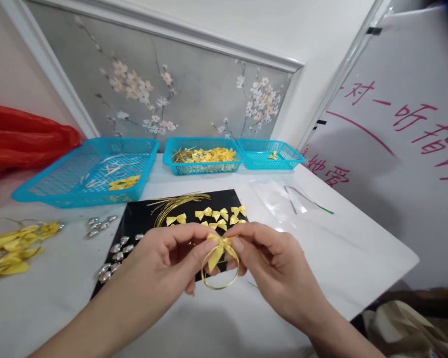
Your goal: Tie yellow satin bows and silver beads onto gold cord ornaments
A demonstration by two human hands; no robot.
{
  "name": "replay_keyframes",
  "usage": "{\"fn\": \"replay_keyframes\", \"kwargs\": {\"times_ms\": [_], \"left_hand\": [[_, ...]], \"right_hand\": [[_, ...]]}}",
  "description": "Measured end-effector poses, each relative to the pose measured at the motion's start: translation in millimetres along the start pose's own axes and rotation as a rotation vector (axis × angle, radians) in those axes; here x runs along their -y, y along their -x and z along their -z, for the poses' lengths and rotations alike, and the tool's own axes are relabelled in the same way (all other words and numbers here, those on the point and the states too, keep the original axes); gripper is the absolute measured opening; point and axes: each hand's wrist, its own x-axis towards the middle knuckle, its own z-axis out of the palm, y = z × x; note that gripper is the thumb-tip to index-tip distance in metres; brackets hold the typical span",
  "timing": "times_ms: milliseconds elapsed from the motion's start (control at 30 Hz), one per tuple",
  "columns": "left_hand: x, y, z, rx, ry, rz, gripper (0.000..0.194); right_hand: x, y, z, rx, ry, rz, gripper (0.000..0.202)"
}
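Observation:
Between my two hands is a yellow ribbon bow (217, 254) with a gold wire loop (220, 287) hanging below it. My left hand (175, 256) pinches the bow's left side, and my right hand (267, 263) pinches its right side. Both hands are over the front edge of a black mat (134, 219). Several small yellow bows (203, 214) lie on the mat just beyond my fingers, beside a bundle of gold wires (171, 205). Silver heart-shaped beads (117, 256) sit on the mat's left part, left of my left hand. My fingers hide part of the bow's centre.
Three blue baskets stand at the back: a large one (59, 196), a middle one (209, 169) with yellow bows, and a right one (272, 164). Yellow ribbon pieces (7, 251) and more silver beads (97, 226) lie left. A clear bag (271, 199) and green wire (313, 203) lie right.

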Motion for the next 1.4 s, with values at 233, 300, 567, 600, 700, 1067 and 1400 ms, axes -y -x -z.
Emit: {"fn": "replay_keyframes", "kwargs": {"times_ms": [233, 300, 567, 600, 700, 1067, 1400], "left_hand": [[-2, -1, -2.2, -0.039, 0.079, 0.02, 0.03], [-2, -1, -2.5, -0.032, 0.105, 0.02, 0.03], [4, 1, -2.9, 0.005, 0.113, 0.035, 0.026], [3, 0, -2.4, 0.012, 0.107, 0.033, 0.028], [0, -2, -1.5, 0.022, 0.092, 0.035, 0.027], [1, -3, -0.1, -0.054, 0.077, 0.071, 0.033], [0, 5, -3.7, -0.186, -0.047, -0.184, 0.023]], "right_hand": [[0, 8, 5, -0.079, 0.36, 0.346, 0.034], [0, 9, 5, -0.105, 0.439, 0.397, 0.031], [-3, -1, -6, -0.234, 0.428, 0.421, 0.018], [-2, -2, -6, -0.227, 0.403, 0.408, 0.018], [-1, -4, -8, -0.233, 0.346, 0.369, 0.016], [-3, 7, 7, -0.109, 0.308, 0.203, 0.035], [5, 2, 0, -0.169, 0.128, 0.256, 0.015]]}}
